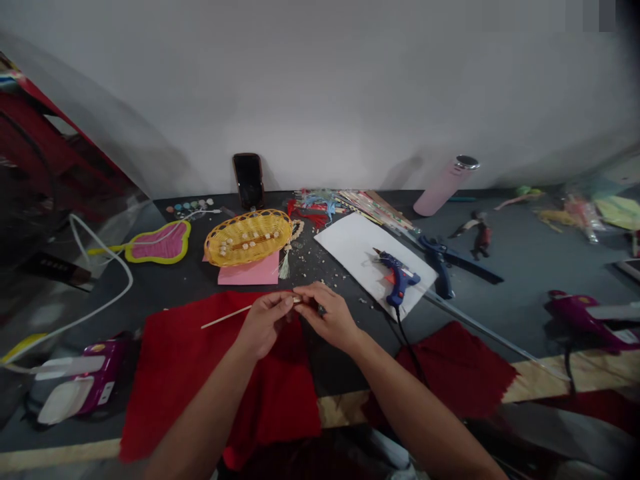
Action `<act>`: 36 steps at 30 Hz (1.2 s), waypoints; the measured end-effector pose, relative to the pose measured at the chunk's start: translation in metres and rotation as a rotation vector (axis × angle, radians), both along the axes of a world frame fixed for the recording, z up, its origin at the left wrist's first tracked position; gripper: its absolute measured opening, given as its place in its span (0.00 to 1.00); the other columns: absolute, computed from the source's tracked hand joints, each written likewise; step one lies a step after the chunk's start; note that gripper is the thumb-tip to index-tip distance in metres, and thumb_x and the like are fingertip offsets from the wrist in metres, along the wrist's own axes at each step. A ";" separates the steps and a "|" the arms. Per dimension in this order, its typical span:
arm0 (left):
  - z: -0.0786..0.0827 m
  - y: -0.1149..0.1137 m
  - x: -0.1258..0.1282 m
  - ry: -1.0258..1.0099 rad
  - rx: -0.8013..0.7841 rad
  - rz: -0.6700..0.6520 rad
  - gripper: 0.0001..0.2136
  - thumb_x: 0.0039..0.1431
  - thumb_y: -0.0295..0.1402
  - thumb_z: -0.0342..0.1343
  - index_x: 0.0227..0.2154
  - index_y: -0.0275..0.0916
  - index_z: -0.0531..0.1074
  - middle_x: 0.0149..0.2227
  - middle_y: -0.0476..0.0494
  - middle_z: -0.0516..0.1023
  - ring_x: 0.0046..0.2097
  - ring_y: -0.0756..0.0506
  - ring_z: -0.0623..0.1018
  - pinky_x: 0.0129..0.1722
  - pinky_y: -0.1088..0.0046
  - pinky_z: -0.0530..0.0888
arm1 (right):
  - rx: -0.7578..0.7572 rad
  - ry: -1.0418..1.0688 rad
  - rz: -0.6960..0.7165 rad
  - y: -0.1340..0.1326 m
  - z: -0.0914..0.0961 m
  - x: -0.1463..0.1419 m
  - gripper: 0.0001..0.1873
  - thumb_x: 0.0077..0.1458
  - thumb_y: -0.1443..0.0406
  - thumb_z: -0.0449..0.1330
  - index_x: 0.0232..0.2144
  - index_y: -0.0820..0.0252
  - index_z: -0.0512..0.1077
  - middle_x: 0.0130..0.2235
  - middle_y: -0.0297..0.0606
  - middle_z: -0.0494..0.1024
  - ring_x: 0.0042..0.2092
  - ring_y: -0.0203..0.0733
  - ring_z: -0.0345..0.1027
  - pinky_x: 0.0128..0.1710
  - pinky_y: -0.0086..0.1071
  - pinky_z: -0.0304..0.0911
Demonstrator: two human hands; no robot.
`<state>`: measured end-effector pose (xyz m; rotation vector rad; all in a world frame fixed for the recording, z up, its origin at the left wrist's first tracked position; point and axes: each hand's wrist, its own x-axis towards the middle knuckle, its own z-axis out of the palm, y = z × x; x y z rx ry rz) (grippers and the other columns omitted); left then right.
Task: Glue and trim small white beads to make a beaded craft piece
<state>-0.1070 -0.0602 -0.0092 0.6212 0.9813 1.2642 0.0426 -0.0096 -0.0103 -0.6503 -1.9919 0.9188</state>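
Note:
My left hand [267, 321] is closed round a thin pale stick [225, 317], whose free end points out to the left. Between the fingertips of both hands shows a small pale piece [297, 300]; whether it is joined to the stick I cannot tell. My right hand [330, 315] pinches at this piece from the right, touching the left fingers. Under the hands lies a red cloth [185, 360]. Beyond them stands a yellow woven basket [215, 257] holding several small pale flower-like pieces [245, 245], on pink paper [250, 272].
A blue glue gun [400, 277] rests on a white board [345, 233] at right, its cord running to the front edge. Blue-handled pliers [440, 267], a pink bottle [445, 187] and a leaning phone [249, 180] stand farther back. Purple devices [107, 367] sit at both sides.

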 end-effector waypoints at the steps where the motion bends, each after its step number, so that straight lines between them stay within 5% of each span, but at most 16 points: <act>1: 0.000 0.000 0.000 -0.010 -0.012 -0.005 0.07 0.48 0.33 0.61 0.26 0.33 0.75 0.24 0.48 0.71 0.26 0.53 0.66 0.30 0.76 0.63 | -0.004 0.006 0.001 0.000 0.000 0.000 0.11 0.55 0.67 0.56 0.42 0.56 0.70 0.33 0.39 0.72 0.35 0.37 0.66 0.34 0.31 0.65; 15: 0.002 0.001 0.001 0.171 0.004 0.077 0.09 0.44 0.35 0.63 0.28 0.35 0.76 0.27 0.47 0.74 0.30 0.51 0.69 0.33 0.76 0.65 | 0.171 -0.162 -0.055 0.004 0.000 0.005 0.08 0.57 0.65 0.54 0.38 0.56 0.71 0.36 0.40 0.75 0.38 0.38 0.68 0.39 0.32 0.66; 21: 0.001 0.001 0.000 0.100 -0.003 0.022 0.08 0.47 0.35 0.61 0.22 0.34 0.73 0.20 0.51 0.68 0.25 0.53 0.64 0.28 0.77 0.61 | 0.131 -0.114 -0.001 0.002 0.000 0.003 0.10 0.56 0.66 0.54 0.42 0.56 0.70 0.36 0.40 0.75 0.38 0.38 0.69 0.39 0.32 0.66; 32: 0.002 0.002 0.001 0.114 -0.021 0.001 0.07 0.46 0.33 0.62 0.24 0.35 0.74 0.23 0.50 0.70 0.25 0.54 0.64 0.27 0.77 0.61 | 0.099 -0.082 -0.050 0.002 -0.001 0.003 0.08 0.55 0.67 0.55 0.37 0.56 0.72 0.33 0.40 0.75 0.36 0.39 0.68 0.37 0.32 0.66; 36: 0.003 0.002 -0.001 0.094 -0.026 -0.002 0.05 0.47 0.32 0.61 0.25 0.35 0.75 0.22 0.50 0.70 0.25 0.54 0.65 0.28 0.77 0.61 | 0.102 -0.065 0.006 0.002 0.000 0.004 0.12 0.55 0.68 0.55 0.43 0.55 0.70 0.37 0.40 0.75 0.38 0.38 0.68 0.38 0.32 0.66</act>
